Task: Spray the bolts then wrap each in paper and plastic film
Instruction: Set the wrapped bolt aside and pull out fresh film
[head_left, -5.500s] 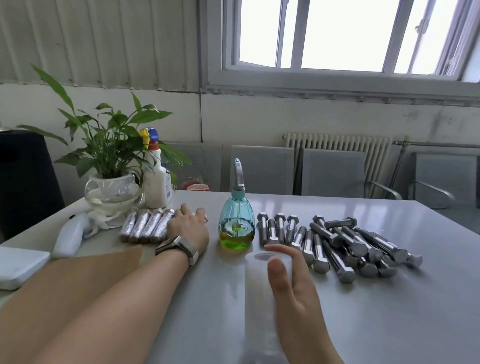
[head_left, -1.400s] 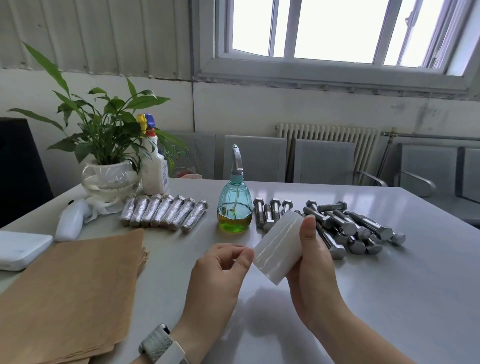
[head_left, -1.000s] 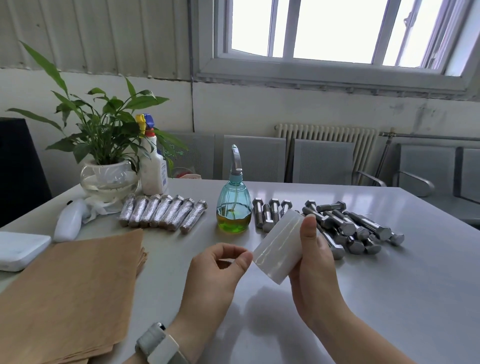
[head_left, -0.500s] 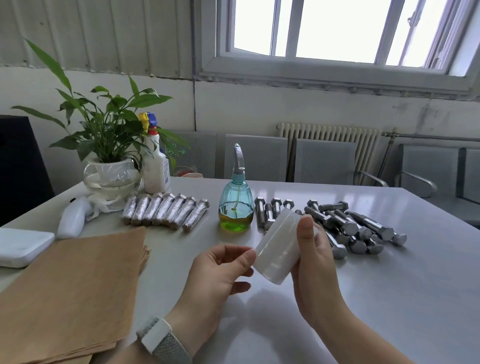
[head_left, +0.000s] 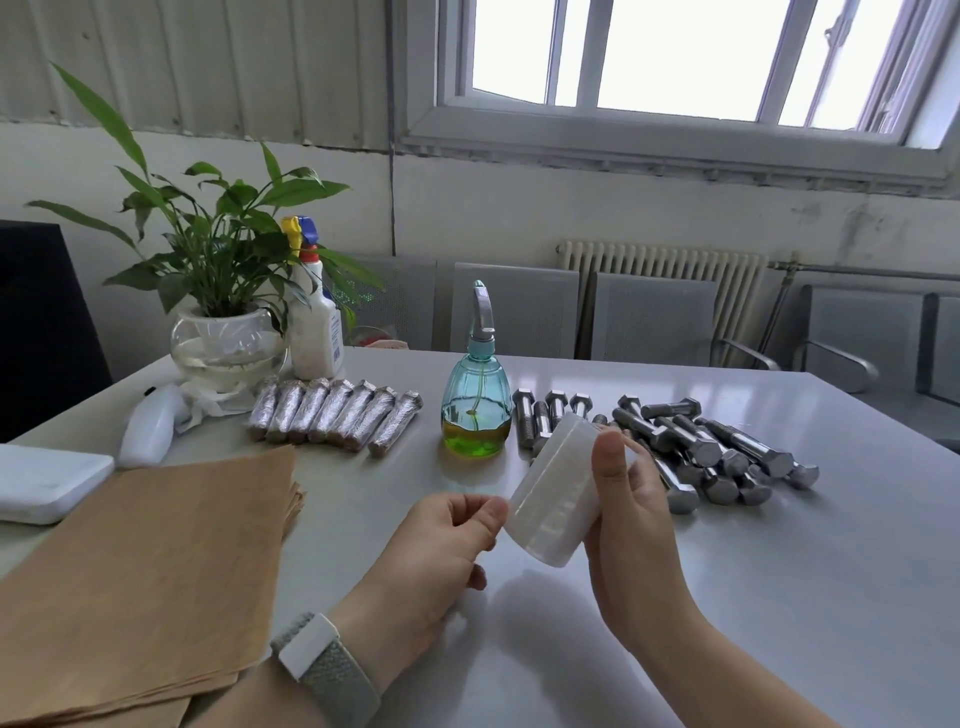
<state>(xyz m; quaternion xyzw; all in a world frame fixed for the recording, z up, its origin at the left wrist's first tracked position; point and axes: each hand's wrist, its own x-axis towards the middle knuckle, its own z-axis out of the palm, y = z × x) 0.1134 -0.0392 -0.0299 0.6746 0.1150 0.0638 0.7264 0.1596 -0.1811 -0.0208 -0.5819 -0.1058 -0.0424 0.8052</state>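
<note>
My right hand (head_left: 626, 525) grips a white roll of plastic film (head_left: 556, 493), tilted above the grey table (head_left: 779, 597). My left hand (head_left: 441, 551) has thumb and forefinger pinched at the roll's lower left edge. Behind the roll lie several bare steel bolts (head_left: 701, 447). A teal spray bottle (head_left: 476, 400) with green liquid stands upright left of them. Several wrapped bolts (head_left: 335, 418) lie in a row further left. A stack of brown paper sheets (head_left: 145, 577) lies at the near left.
A potted plant in a glass bowl (head_left: 223, 343) and a white spray bottle (head_left: 311, 317) stand at the back left. A white handheld device (head_left: 148, 434) and a white flat box (head_left: 41, 480) lie near the left edge. Grey chairs (head_left: 649, 322) stand behind the table.
My left hand left the wrapped bolts and came to the film roll, which my right hand lifted off the table. In the last second my left fingers keep picking at the roll's edge.
</note>
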